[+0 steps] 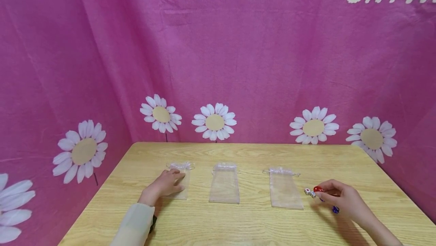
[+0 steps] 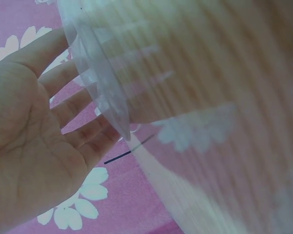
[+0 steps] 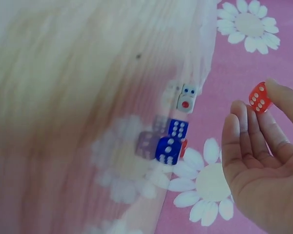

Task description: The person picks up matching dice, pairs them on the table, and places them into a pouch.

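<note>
My left hand [image 1: 163,184] rests over the leftmost sheer drawstring bag [image 1: 184,192], its fingers spread and fairly straight. Between the thumb and fingers of my right hand [image 1: 345,200] is a red die [image 3: 260,97], pinched above the table at the right. Near that hand lie white dice [image 3: 186,101] and blue dice [image 3: 168,151]. Part of another red die [image 3: 184,147] shows behind the blue ones. To the left of the dice, the rightmost sheer bag [image 1: 286,192] lies flat.
A third sheer drawstring bag [image 1: 224,185] lies flat mid-table, between the other two. The wooden table [image 1: 204,223] meets a pink curtain [image 1: 252,64] with daisies along its back and sides.
</note>
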Demonstrator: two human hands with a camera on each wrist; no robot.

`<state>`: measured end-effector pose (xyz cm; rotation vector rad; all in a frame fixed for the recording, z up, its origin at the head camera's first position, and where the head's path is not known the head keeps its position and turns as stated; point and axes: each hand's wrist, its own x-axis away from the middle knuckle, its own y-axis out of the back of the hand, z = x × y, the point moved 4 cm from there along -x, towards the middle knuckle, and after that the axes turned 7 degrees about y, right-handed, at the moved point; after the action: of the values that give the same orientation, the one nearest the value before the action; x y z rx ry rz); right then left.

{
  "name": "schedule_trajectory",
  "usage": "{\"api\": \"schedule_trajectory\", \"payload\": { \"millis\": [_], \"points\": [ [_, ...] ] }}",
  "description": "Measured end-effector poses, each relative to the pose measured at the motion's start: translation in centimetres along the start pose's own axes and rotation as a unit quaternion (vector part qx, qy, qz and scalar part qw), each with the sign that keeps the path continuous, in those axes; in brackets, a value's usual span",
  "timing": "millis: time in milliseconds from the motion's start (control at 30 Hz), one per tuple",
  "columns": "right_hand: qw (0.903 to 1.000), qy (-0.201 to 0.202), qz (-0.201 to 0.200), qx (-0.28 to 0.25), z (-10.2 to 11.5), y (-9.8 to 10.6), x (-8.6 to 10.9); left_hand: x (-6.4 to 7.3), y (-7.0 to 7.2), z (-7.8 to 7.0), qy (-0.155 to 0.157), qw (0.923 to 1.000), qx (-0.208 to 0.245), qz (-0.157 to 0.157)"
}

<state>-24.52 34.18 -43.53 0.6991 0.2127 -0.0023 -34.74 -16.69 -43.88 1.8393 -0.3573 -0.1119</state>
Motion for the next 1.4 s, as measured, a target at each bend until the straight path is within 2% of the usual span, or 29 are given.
{"api": "schedule_trajectory", "payload": {
  "millis": [267,467,667,1100,1400],
  "points": [
    [0.9974,0.049,-0.001,-0.053,2.3,-1.8,-0.8,0.0,-0.1,0.1,0.003,1.0000,0.002,0.000],
    [0.9951,0.068,0.010,-0.071,4.1,-3.8,-1.3,0.1,-0.2,0.1,0.004,0.9999,0.009,0.004],
    [0.9907,0.106,0.036,-0.078,5.7,-5.8,-1.6,0.1,-0.2,0.2,0.007,0.9999,0.008,0.008],
    [0.9810,0.123,0.094,-0.117,9.6,-9.2,-2.4,0.1,-0.1,0.2,0.010,0.9999,0.012,0.004],
    [0.9722,0.182,0.103,-0.106,11.4,-11.4,-2.0,-0.1,-0.2,0.2,0.009,0.9999,0.008,0.007]
  ]
}}
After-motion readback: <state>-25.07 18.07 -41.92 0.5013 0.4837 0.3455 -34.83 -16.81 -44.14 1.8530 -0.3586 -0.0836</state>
